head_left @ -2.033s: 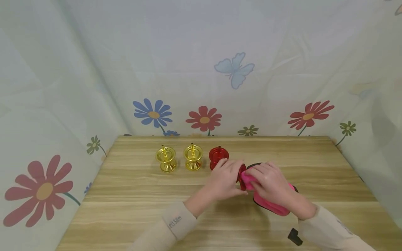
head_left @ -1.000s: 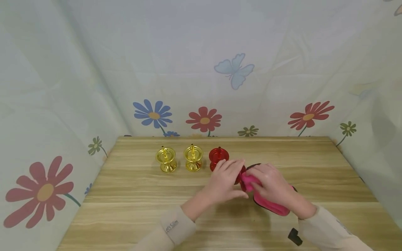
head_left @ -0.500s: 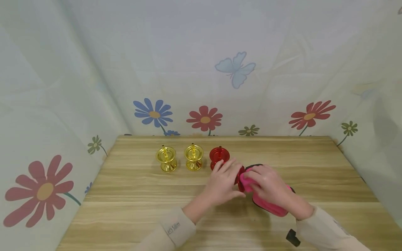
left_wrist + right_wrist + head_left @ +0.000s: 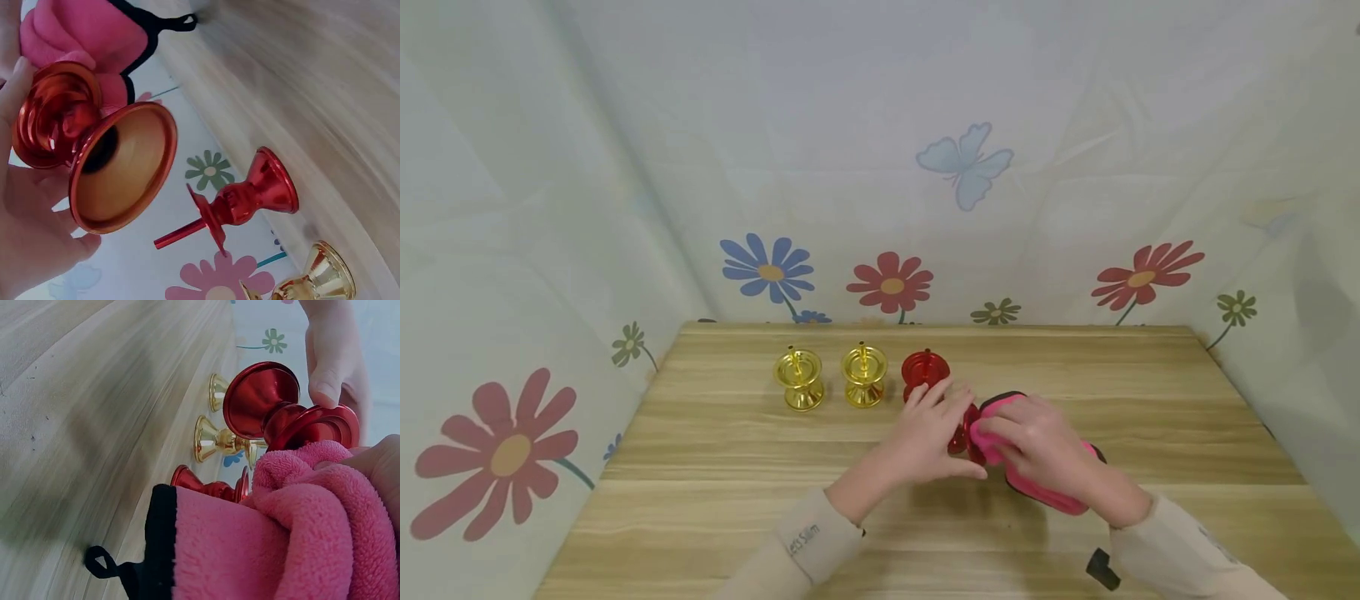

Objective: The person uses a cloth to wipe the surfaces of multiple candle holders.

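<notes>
Red and glossy, a candle holder (image 4: 275, 412) tilts on its side above the desk (image 4: 737, 500), its hollow base towards the left and its dish meeting a folded cloth. The left grip (image 4: 932, 437), a bare hand, grasps this candle holder, the thumb lying on the dish and the other fingers reaching round the far side. The pink, fluffy cloth (image 4: 300, 531) has black edging and a small black loop (image 4: 167, 24) at one corner; the right grip (image 4: 1037, 437) clutches it in bent fingers and presses it against the dish. Part of the cloth hangs below that hand.

Behind the left fingers, a second red candle holder (image 4: 925, 368) stands upright on the desk, partly hidden in the head view. To its left, in the same row, stand two gold ones: the nearer gold holder (image 4: 865, 379), then the outer gold holder (image 4: 800, 379), each with a dish and a thin central spike. Pale sleeves (image 4: 820, 533) cover both forearms, and a small black piece (image 4: 1102, 569) shows beside the right cuff. A pale backdrop (image 4: 805, 125) printed with flowers and a blue butterfly rises behind the desk.
</notes>
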Motion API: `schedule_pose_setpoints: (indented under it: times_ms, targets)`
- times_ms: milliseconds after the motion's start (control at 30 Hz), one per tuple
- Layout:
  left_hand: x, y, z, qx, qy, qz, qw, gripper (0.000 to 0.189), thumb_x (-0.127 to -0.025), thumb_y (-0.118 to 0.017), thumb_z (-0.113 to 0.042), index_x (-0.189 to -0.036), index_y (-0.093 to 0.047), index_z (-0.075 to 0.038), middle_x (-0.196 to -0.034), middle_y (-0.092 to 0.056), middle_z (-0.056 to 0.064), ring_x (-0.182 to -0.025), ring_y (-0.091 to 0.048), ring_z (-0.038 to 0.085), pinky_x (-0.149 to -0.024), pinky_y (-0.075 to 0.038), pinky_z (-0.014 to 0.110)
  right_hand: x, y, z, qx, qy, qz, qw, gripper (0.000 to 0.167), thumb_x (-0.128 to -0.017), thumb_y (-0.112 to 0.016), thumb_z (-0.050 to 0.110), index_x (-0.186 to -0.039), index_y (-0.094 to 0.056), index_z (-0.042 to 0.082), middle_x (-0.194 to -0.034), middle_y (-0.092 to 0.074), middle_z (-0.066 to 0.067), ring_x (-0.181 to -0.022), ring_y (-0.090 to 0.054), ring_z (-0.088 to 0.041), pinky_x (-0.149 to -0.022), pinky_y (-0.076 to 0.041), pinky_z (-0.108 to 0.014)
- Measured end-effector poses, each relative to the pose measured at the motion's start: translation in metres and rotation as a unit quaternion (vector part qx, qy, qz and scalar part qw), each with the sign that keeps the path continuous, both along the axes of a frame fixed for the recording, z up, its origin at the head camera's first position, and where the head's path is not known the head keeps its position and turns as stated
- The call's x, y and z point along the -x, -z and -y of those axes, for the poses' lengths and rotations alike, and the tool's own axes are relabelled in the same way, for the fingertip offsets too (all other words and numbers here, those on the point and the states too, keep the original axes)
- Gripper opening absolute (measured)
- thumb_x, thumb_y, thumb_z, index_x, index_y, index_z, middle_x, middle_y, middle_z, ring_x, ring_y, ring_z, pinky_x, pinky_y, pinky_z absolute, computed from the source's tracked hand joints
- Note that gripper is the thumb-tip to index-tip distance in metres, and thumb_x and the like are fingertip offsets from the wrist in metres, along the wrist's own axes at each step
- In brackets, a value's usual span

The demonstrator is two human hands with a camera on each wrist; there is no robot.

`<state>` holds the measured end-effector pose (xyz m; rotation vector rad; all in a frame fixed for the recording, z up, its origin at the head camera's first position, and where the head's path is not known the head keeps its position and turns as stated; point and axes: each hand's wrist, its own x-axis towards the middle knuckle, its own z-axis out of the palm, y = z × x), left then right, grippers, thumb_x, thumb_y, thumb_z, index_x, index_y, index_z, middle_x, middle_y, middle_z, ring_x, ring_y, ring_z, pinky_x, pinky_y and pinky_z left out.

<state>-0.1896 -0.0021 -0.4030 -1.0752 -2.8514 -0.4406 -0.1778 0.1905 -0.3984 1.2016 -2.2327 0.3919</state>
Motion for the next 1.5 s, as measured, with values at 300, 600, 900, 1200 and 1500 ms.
schedule_pose_setpoints:
  times_ms: [300, 600, 900, 1200, 1500]
  targets:
    - [-0.003, 0.011, -0.003, -0.015, -0.015, -0.147, 0.9889, 0.085, -0.059, -0.069, -0.061, -0.122, -0.04, -0.013, -0.12, -0.054, -0.002, -0.132, -0.026, 0.022, -0.105, -0.024, 0.045, -0.001, 0.0, 0.005, 0.018, 0.016, -0.013, 0.9996, 0.035, -0.054, -0.079, 0.004, -0.085, -0.065, 0.011, -0.084, -0.063, -0.002, -0.078, -0.058, -0.017, -0.064, -0.046, -0.033]
    - [-0.001, 0.009, 0.002, -0.014, -0.003, -0.066, 0.9977, 0.093, -0.06, -0.06, -0.07, -0.129, -0.032, -0.015, -0.127, -0.049, -0.003, -0.135, -0.018, 0.021, -0.105, -0.022, 0.049, 0.0, 0.003, 0.004, 0.006, 0.03, 0.001, 0.9995, 0.032, -0.057, -0.079, 0.007, -0.085, -0.065, 0.012, -0.083, -0.063, -0.001, -0.079, -0.058, -0.015, -0.064, -0.043, -0.03]
    - [0.003, 0.001, 0.006, -0.004, 0.012, -0.027, 0.9996, 0.087, -0.063, -0.061, -0.067, -0.127, -0.041, -0.014, -0.126, -0.052, -0.002, -0.135, -0.017, 0.019, -0.108, -0.019, 0.044, -0.002, 0.004, 0.006, 0.013, 0.015, -0.004, 0.9998, 0.034, -0.057, -0.078, 0.006, -0.087, -0.065, 0.013, -0.086, -0.062, 0.0, -0.079, -0.057, -0.014, -0.063, -0.043, -0.03]
    - [0.003, 0.007, 0.012, -0.025, 0.014, -0.148, 0.9886, 0.08, -0.06, -0.062, -0.069, -0.117, -0.047, -0.014, -0.113, -0.06, -0.005, -0.132, -0.025, 0.014, -0.105, -0.026, 0.04, -0.002, 0.002, 0.008, 0.013, 0.014, 0.025, 0.9995, 0.035, -0.06, -0.078, 0.009, -0.092, -0.065, 0.013, -0.091, -0.063, -0.001, -0.084, -0.058, -0.015, -0.067, -0.045, -0.033]
    - [0.003, 0.012, 0.018, -0.042, -0.007, -0.161, 0.986, 0.083, -0.058, -0.065, -0.067, -0.118, -0.049, -0.012, -0.116, -0.059, -0.002, -0.129, -0.032, 0.015, -0.103, -0.031, 0.041, -0.001, -0.002, 0.0, 0.042, 0.011, 0.063, 0.9971, 0.037, -0.06, -0.077, 0.007, -0.095, -0.064, 0.012, -0.09, -0.065, 0.001, -0.082, -0.06, -0.015, -0.071, -0.048, -0.036]
